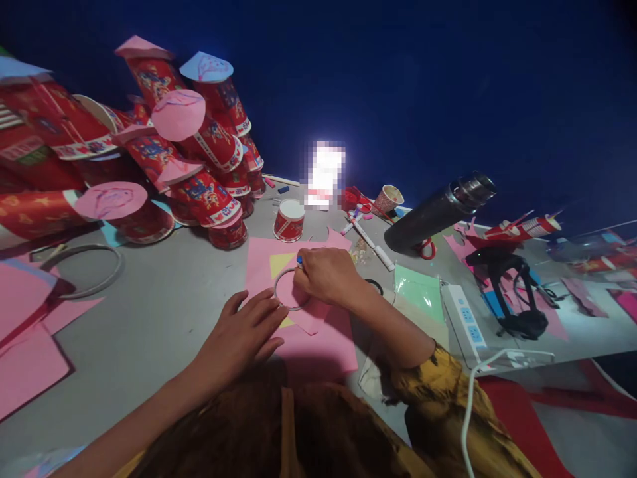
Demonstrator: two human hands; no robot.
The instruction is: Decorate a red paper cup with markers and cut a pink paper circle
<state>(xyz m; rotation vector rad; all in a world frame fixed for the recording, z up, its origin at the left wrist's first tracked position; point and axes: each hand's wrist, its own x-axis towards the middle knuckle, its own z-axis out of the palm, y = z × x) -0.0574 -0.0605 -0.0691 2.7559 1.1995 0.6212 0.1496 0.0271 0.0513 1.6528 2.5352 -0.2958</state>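
Note:
My right hand [326, 275] is closed around a pen-like marker [299, 261], whose blue end shows above the fist. The hand is over the right side of a thin grey ring [275, 285], which lies on a small pink paper [311, 322]. My left hand [253, 325] has its fingers spread, with the fingertips at the ring's lower left edge. Beneath these lie a yellow piece of paper [279, 265] and a larger pink sheet [328, 355]. The marker's tip is hidden by my right hand.
Red paper cups [206, 196] with paper cone tops are stacked at left, near a larger grey ring [119, 265]. A single cup [288, 221] stands ahead. Rightward are a dark flask [432, 216], white markers [363, 232], a power strip [465, 318] and a black strapped object [517, 292].

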